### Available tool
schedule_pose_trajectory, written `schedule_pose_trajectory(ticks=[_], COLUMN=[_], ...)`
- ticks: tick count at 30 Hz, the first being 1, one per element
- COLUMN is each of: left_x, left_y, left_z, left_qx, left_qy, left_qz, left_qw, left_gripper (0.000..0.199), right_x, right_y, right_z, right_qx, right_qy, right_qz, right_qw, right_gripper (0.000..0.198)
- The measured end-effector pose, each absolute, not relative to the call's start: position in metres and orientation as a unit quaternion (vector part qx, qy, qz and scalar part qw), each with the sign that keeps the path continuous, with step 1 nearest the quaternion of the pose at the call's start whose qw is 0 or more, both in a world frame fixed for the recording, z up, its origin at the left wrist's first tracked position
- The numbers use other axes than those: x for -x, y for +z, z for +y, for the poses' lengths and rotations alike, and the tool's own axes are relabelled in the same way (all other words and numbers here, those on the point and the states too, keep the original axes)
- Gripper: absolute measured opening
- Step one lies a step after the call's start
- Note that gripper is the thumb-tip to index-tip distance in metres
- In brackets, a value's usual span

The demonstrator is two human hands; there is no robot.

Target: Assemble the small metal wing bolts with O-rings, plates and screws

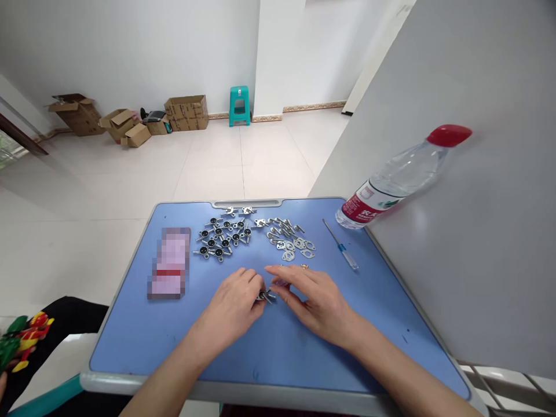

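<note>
My left hand (240, 299) is closed around a small metal fitting (267, 296), whose thin prongs stick out toward the right. Just across from it, my right hand (311, 298) curves with its thumb and fingers apart, close to the prongs; I see nothing held in it. Beyond both hands lies a group of metal fittings with round black centres (218, 253). To their right are a pile of small silver metal pieces (284, 228) and several flat oval metal plates with holes (308, 254). A tiny brass-coloured piece (304, 266) shows behind my right fingers.
The blue table (143, 341) carries a blurred-out pink item (170, 260) at left. At right are a screwdriver (346, 255) and a red-capped water bottle (391, 179) beside a grey panel. Another person's hand with colourful toys (32, 339) is at lower left.
</note>
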State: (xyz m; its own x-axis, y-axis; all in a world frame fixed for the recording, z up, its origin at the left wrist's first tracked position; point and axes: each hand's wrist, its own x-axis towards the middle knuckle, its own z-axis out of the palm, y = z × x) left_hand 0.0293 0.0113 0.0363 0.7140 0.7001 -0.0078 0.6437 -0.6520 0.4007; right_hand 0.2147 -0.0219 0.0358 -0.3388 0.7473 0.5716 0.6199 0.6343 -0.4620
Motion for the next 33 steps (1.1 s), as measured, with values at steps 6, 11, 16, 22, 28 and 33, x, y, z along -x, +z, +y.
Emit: schedule_pose_trajectory(ticks=[6, 11, 16, 22, 28, 33], left_x=[-0.032, -0.031, -0.032, -0.033, -0.022, -0.013], left_y=[0.037, 0.035, 0.032, 0.042, 0.066, 0.071], left_z=[0.012, 0.011, 0.011, 0.011, 0.008, 0.011], left_qx=[-0.911, -0.91, -0.908, -0.886, -0.766, -0.787], left_qy=[0.053, 0.064, 0.068, 0.054, 0.047, 0.026], left_qz=[0.37, 0.371, 0.38, 0.418, 0.469, 0.429], left_qw=[0.172, 0.177, 0.161, 0.195, 0.436, 0.442], left_gripper=[0.016, 0.016, 0.014, 0.012, 0.014, 0.009], right_x=[-0.215, -0.219, -0.22, -0.218, -0.217, -0.219], right_y=[0.04, 0.046, 0.046, 0.036, 0.026, 0.021], right_z=[-0.023, -0.025, -0.025, -0.021, -0.014, -0.006], right_qx=[0.436, 0.444, 0.437, 0.445, 0.459, 0.495], right_qy=[0.065, 0.081, 0.104, 0.113, 0.158, 0.221], right_qz=[-0.794, -0.797, -0.824, -0.819, -0.776, -0.719], right_qw=[0.42, 0.401, 0.345, 0.343, 0.403, 0.435], right_gripper=[0.025, 0.025, 0.023, 0.029, 0.023, 0.021])
